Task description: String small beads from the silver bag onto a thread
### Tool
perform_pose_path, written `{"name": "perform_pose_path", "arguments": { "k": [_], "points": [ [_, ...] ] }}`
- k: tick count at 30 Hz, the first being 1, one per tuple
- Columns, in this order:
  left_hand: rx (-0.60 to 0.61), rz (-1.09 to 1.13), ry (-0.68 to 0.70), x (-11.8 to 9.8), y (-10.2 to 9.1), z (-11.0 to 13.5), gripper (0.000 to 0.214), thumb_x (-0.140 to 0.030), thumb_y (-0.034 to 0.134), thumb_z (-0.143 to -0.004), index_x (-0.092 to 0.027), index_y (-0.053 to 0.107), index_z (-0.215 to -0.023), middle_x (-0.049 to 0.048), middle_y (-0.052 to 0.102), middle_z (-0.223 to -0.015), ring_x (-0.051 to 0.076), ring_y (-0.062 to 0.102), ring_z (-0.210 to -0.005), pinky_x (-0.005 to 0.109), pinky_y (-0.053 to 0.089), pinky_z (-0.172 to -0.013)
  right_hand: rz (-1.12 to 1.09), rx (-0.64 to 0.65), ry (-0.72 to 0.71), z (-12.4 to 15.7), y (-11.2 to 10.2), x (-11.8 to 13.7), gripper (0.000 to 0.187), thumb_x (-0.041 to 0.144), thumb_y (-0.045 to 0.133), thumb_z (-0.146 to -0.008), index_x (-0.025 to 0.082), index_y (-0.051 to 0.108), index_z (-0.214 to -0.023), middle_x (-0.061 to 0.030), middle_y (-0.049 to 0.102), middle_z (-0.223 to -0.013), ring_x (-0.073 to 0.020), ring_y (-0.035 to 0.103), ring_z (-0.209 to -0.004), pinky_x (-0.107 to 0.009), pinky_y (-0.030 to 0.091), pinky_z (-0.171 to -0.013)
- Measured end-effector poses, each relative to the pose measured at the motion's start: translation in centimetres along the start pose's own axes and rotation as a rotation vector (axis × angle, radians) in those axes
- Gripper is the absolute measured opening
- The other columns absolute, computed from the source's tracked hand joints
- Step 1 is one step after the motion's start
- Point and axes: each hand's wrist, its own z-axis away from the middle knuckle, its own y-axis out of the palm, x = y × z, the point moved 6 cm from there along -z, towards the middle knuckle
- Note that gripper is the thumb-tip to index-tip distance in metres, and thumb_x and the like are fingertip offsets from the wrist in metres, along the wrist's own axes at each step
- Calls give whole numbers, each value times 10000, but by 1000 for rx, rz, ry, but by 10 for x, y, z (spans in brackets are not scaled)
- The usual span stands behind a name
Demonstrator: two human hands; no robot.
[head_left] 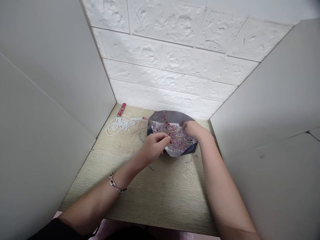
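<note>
An opened dark bag with a silvery lining (172, 116) lies near the back of the table, full of loose pink, red, clear and yellow beads (172, 133). Over its front left edge, my left hand (157, 144) is closed, thumb and forefinger pinched together; what they hold is too small to name. My right hand (192, 129) reaches over the bag's right side, its fingers curled together at the beads. What it holds, if anything, is hidden. A strand of blue beads (141, 136) shows beside my left hand, partly hidden behind it.
White bead strands (120, 125) lie in a heap at the back left, beside a small red cylinder (121, 109). Thin clear thread (188, 168) is tangled in front of the bag. Grey panels stand at both sides, with a white brick-patterned wall (162, 73) behind.
</note>
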Motion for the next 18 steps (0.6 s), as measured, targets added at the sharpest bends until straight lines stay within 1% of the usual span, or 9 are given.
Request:
{"name": "perform_pose_path", "arguments": {
  "k": [4, 6, 10, 12, 14, 18],
  "points": [
    [33, 218, -84, 7, 0, -3, 200, -289, 495, -727, -149, 584, -617, -56, 372, -407, 52, 361, -351, 190, 301, -393, -52, -32, -9, 0, 1, 1, 511, 7, 400, -700, 186, 570, -1148, -85, 595, -1155, -191, 560, -1034, -241, 410, -796],
    [44, 328, -123, 9, 0, -4, 187, -278, 500, -725, -146, 576, -616, -62, 356, -421, 42, 351, -344, 186, 310, -387, -75, -40, -13, -1, 3, 3, 570, -5, 392, -700, 216, 525, -1208, -77, 563, -1204, -188, 540, -1069, -247, 402, -828],
    [48, 574, -232, 13, -1, -4, 160, -265, 513, -725, -143, 560, -634, -77, 315, -435, 26, 321, -340, 171, 306, -373, -81, -3, -20, 0, 9, 11, 599, 9, 402, -712, 260, 482, -1250, -87, 570, -1193, -202, 572, -1016, -262, 422, -787],
    [21, 684, -286, 15, -3, -5, 142, -250, 515, -726, -139, 548, -643, -84, 293, -437, 19, 301, -338, 161, 287, -363, -85, 15, -37, 0, 9, 14, 599, 0, 405, -704, 271, 505, -1228, -80, 589, -1166, -190, 587, -982, -254, 424, -772],
    [-6, 761, -324, 16, -5, -5, 126, -230, 512, -727, -134, 534, -648, -88, 278, -437, 12, 281, -333, 153, 265, -353, -77, 19, -42, 1, 8, 15, 568, -7, 411, -692, 260, 561, -1170, -79, 608, -1132, -184, 589, -970, -250, 420, -772],
    [-24, 847, -351, 17, -7, -7, 115, -208, 501, -735, -130, 510, -650, -93, 265, -431, 7, 258, -323, 146, 248, -341, -27, 6, 19, 1, 4, 8, 392, 19, 431, -703, 158, 671, -980, -137, 651, -1002, -204, 601, -923, -267, 421, -758]
  ]
}}
